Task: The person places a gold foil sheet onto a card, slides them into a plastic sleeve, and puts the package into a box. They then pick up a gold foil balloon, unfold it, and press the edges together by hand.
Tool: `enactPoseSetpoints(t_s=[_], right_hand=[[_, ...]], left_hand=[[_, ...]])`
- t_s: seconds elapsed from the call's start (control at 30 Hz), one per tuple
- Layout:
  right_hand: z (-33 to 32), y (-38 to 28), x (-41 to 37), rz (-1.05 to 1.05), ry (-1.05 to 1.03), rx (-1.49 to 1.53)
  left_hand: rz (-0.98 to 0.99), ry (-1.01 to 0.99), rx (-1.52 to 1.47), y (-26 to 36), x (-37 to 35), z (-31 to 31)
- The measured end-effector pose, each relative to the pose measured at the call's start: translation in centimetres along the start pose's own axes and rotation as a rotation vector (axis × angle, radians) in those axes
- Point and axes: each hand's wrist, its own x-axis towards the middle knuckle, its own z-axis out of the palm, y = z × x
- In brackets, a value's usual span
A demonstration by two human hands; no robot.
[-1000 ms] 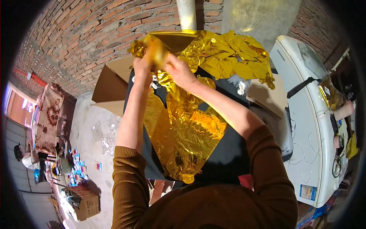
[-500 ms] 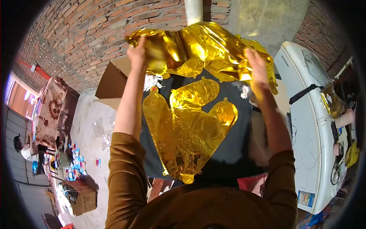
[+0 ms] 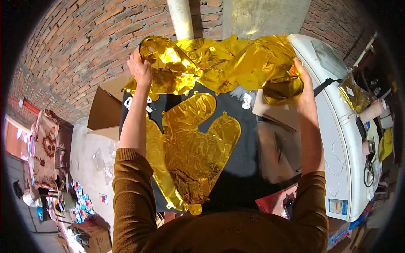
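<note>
A crumpled gold foil balloon [image 3: 249,63] is stretched between my hands above the far side of a black-topped table [image 3: 236,187]. My left hand [image 3: 140,69] is closed on its left end, fingers wrapped round the foil. At the right end, my right hand [image 3: 304,82] grips the foil with the thumb on the near side. Flat gold foil balloons [image 3: 196,143] with rounded lobes and small tabs lie on the table between my forearms, partly overlapping. Their lower tips reach close to my body.
White string [image 3: 247,101] lies behind the flat foil. An open cardboard box [image 3: 103,109] stands at the left, a white appliance [image 3: 325,143] at the right. A brick wall [image 3: 97,46] and a pipe [image 3: 180,19] are behind. A person [image 3: 31,196] is far left.
The held balloon has been spread wider as my hands moved apart. My right hand shifted right and slightly down. The view has turned, and the flat foil underneath has shifted, showing more gold at lower left.
</note>
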Motion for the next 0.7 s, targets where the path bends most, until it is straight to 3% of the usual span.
enactPoseSetpoints(t_s=[0.13, 0.27, 0.3, 0.37, 0.5, 0.6, 0.67, 0.7], right_hand=[[0.0, -1.3, -0.2, 0.087, -0.289, 0.206], [1.1, -1.7, -1.1, 0.049, -0.152, 0.09], [0.1, -1.6, 0.0, 0.157, -0.185, 0.106], [3.4, -2.0, -2.3, 0.143, -0.15, 0.09], [5.2, -1.4, -2.2, 0.184, -0.273, 0.162], [6.7, -0.9, -2.9, 0.185, -0.371, 0.168], [8.9, -1.3, -5.0, 0.259, -0.441, 0.189], [9.9, -1.3, -5.7, 0.248, -0.493, 0.194]], left_hand=[[0.219, -0.128, 0.146, -0.1, -3.7, 1.1], [0.276, -0.44, 0.235, -4.0, -8.7, 1.6], [0.259, -0.543, 0.297, -5.1, -9.6, 1.5], [0.217, -0.75, 0.426, -6.7, -10.8, 1.0], [0.094, -0.998, 0.472, -2.5, -6.8, -4.0], [0.067, -0.844, -0.004, -0.6, -4.6, -5.0], [-0.145, -0.88, -0.531, 6.5, -2.1, -8.9], [-0.153, -0.881, -0.699, 9.2, -1.5, -10.3]])
